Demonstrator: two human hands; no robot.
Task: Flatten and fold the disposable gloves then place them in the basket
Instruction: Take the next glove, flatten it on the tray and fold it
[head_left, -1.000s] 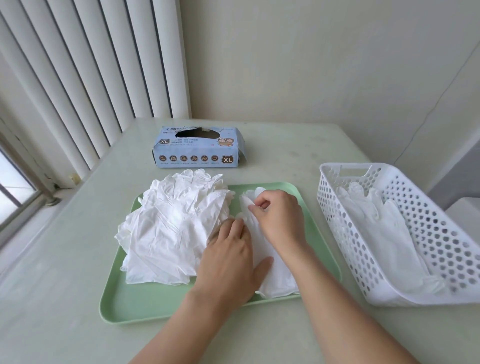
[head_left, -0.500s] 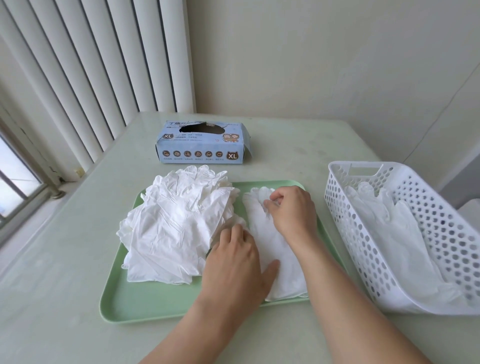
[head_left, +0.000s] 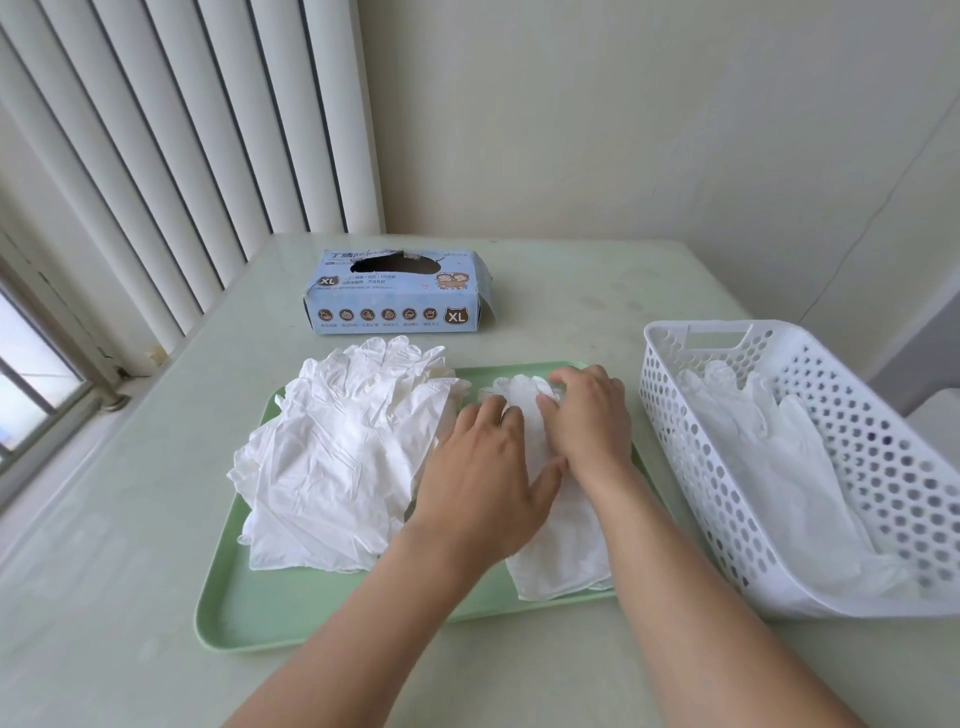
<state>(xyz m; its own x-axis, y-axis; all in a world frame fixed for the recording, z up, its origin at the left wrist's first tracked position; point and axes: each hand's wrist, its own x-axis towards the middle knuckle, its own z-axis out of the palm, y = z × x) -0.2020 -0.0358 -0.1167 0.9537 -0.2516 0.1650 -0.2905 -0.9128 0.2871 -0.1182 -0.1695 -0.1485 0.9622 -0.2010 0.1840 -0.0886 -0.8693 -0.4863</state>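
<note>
Pressing hand: the left hand lies flat, fingers spread and straight, on the palm area of the single thin white disposable glove laid out on the right part of the tray.
Working hand: the right hand sits at the glove's finger end with its fingers curled down onto the material; whether it pinches a glove finger or only rubs it flat is hard to tell from this angle.
Step in hand: likely the flattening, done before any fold.
Doing it well: keep the left palm as an anchor and draw the right fingertips outward along each glove finger, so wrinkles run out toward the tips; the film looks light and clingy, so slow strokes should serve better than quick ones.
Neighbour: the loose heap of crumpled white gloves lies just beside the left hand, touching or nearly touching the worked glove; a sweep leftward may drag it.
Tray: the pale green flat plastic tray has bare room along its near edge for folding.
Destination: the white perforated plastic basket stands just right of the tray, already holding folded gloves, its top open.
Beyond: the blue cardboard glove box stands behind the tray.
</note>
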